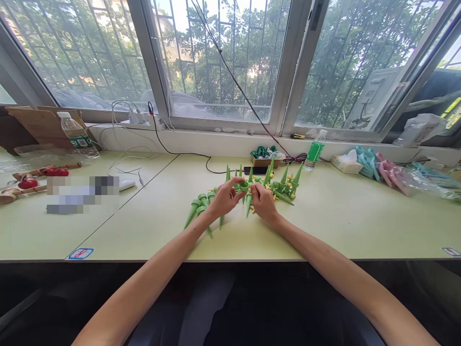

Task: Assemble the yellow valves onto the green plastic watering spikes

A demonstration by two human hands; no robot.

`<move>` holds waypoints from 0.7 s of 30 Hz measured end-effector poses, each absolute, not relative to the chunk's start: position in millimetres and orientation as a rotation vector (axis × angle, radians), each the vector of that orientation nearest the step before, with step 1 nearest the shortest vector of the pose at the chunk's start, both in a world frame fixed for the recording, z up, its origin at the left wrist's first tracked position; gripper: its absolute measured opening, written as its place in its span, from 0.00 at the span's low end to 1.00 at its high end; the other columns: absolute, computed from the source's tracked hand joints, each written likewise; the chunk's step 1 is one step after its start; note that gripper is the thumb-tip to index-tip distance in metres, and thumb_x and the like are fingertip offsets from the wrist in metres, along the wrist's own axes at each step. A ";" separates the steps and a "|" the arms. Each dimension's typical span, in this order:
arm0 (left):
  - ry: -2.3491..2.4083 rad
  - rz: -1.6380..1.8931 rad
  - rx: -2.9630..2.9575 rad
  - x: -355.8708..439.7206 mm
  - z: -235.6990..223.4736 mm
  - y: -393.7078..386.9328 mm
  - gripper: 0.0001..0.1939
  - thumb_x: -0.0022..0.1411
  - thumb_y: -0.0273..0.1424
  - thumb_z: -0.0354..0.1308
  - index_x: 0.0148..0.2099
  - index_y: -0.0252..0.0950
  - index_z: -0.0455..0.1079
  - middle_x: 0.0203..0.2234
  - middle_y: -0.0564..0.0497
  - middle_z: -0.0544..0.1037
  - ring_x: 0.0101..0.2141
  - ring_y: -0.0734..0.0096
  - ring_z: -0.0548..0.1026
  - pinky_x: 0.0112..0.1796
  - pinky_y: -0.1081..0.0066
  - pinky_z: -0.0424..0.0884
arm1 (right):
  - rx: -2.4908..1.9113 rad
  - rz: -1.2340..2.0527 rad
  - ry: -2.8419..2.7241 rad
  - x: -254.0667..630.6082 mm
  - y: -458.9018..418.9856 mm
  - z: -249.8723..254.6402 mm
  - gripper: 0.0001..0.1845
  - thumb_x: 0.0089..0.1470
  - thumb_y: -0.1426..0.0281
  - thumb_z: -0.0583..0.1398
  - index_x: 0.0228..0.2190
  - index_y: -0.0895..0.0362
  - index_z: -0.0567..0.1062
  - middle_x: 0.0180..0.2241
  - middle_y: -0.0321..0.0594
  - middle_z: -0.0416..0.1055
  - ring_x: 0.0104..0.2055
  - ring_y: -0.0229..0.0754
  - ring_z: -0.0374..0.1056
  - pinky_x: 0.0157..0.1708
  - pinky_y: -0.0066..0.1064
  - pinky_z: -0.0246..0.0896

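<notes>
My left hand [225, 198] is closed, thumb and forefinger pinching a green plastic watering spike [244, 186] by its round open end, which faces up. Close beside it, my right hand [264, 202] has its fingers curled together near that spike. What they grip, if anything, is hidden. Under and around both hands lie several green cone-shaped spikes, some with yellow valve parts. A group of capped spikes [195, 203] lies left of my left hand. More spikes, with yellow fittings [292, 184], stand and lie beyond my right hand.
A phone [255, 170] and a small cardboard box [265, 161] lie behind the spikes. Water bottles stand at right [315, 151] and left [77, 134]. Cables run over the pale table [360, 226]. Tissues [347, 162] and bagged items are at right; wooden toys [29, 182] at left.
</notes>
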State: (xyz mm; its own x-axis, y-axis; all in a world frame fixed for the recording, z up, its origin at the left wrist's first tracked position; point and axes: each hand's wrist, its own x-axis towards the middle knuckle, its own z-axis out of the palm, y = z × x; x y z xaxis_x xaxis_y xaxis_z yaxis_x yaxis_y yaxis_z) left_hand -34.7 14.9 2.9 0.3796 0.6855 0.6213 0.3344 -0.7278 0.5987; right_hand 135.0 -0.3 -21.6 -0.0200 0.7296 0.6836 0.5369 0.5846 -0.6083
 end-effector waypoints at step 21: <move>0.784 1.015 1.596 -33.6 13.6 10.8 0.25 0.65 0.56 0.50 0.43 0.36 0.61 0.19 0.52 0.75 0.13 0.77 0.66 0.14 0.77 0.58 | -0.956 0.207 -1.742 135.1 -4.0 -19.1 0.19 0.68 0.60 0.48 0.26 0.54 0.62 0.22 0.31 0.58 0.24 0.36 0.52 0.28 0.28 0.49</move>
